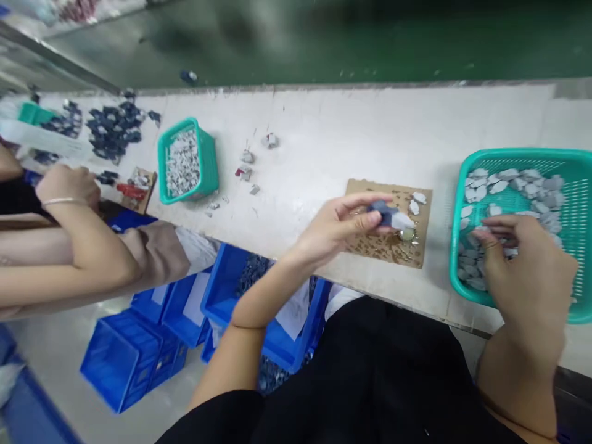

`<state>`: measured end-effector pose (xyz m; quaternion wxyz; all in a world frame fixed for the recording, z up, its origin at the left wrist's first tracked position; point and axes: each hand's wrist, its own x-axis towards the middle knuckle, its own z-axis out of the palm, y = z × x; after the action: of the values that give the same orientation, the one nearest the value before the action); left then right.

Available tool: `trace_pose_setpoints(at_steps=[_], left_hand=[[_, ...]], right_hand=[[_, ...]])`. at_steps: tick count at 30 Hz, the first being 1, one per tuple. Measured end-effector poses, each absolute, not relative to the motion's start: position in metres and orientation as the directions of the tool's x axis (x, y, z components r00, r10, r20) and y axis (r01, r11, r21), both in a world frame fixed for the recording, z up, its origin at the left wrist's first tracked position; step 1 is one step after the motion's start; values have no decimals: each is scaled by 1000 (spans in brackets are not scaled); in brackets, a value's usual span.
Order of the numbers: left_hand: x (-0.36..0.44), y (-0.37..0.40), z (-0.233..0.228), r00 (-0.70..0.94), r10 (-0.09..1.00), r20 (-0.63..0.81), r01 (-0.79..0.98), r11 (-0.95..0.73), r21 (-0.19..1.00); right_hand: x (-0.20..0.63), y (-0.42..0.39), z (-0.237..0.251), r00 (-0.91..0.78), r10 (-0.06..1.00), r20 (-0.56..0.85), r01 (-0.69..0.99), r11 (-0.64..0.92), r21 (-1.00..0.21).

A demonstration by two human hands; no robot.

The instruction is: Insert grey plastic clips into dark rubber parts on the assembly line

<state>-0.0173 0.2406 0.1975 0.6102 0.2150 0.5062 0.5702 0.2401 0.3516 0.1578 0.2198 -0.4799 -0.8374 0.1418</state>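
My left hand pinches a small dark blue-grey plastic part between thumb and fingers, above a brown board. A pale piece shows at the part's right end; whether it is fixed to it I cannot tell. Small white pieces and tiny metal bits lie on the board. My right hand reaches into a green basket of flat light-grey pieces. Its thumb and fingers are drawn together, and what lies between them is too small to name.
A smaller green basket of pale small parts stands to the left, with several loose bits near it. Further left, a co-worker's hand is beside a heap of dark parts. Blue crates stand below the table edge.
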Motion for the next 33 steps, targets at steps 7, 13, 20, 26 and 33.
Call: trace_pose_setpoints(at_steps=[7, 13, 20, 26, 33], left_hand=[[-120, 409, 172, -545, 838, 12, 360, 221, 906], [-139, 498, 141, -725, 688, 42, 477, 457, 751], [-143, 491, 140, -711, 698, 84, 552, 481, 681], [-147, 389, 165, -648, 740, 183, 620, 372, 691], [-145, 139, 171, -860, 89, 503, 464, 550, 695]], right_hand=[[240, 353, 149, -484, 834, 265, 627, 542, -560], [236, 352, 146, -455, 853, 256, 561, 498, -662], [235, 354, 147, -438, 862, 254, 504, 469, -725], [241, 348, 155, -353, 925, 143, 338, 269, -902], [243, 350, 164, -334, 943, 9, 83, 39, -996]])
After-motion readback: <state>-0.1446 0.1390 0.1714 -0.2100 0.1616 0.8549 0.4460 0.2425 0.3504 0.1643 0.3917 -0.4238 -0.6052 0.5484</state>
